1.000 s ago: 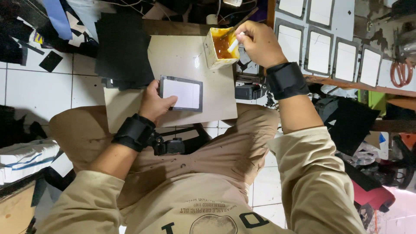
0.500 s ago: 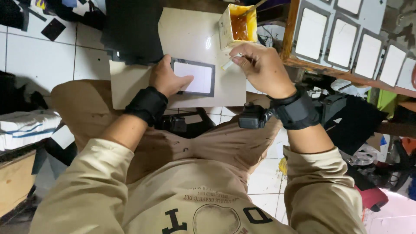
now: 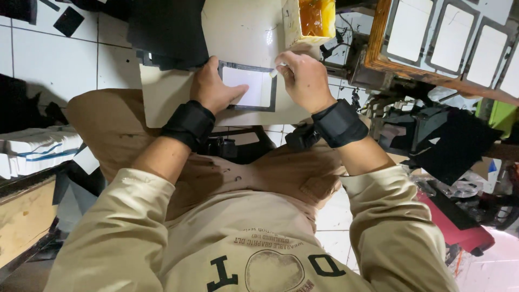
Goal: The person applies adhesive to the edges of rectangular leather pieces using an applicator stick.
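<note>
The dark-framed white panel (image 3: 247, 86) lies flat on the table (image 3: 173, 97), long axis left-right. Left hand (image 3: 212, 86) presses its left end; right hand (image 3: 303, 78) pinches a small applicator (image 3: 274, 71) at its right edge.

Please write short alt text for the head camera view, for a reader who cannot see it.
Seen from above, a seated person's left hand presses a white card with a dark border onto a pale board, while the right hand touches a small applicator to the card's edge. An open container of amber glue stands beyond.

The right hand (image 3: 304, 80) left the glue pot (image 3: 309, 20) for the dark-framed panel (image 3: 248, 86).
</note>
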